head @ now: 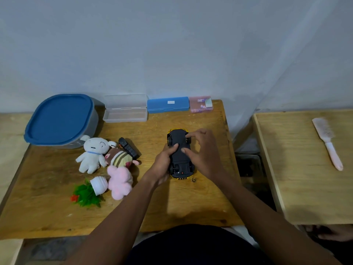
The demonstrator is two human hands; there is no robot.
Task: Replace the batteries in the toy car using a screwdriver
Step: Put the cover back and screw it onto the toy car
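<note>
upturned toy car (180, 151) gripped by left hand (162, 166), right hand (203, 153) touching

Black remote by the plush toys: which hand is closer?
Left. The left hand grips the side of the upturned toy car that faces the black remote. The right hand touches the car from its far side, farther from the remote.

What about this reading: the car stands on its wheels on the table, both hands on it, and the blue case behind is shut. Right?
No: the head view shows the car lying black underside up, not on its wheels. The rest holds: it is on the table, left hand and right hand both on it, and the blue case behind is shut.
</note>
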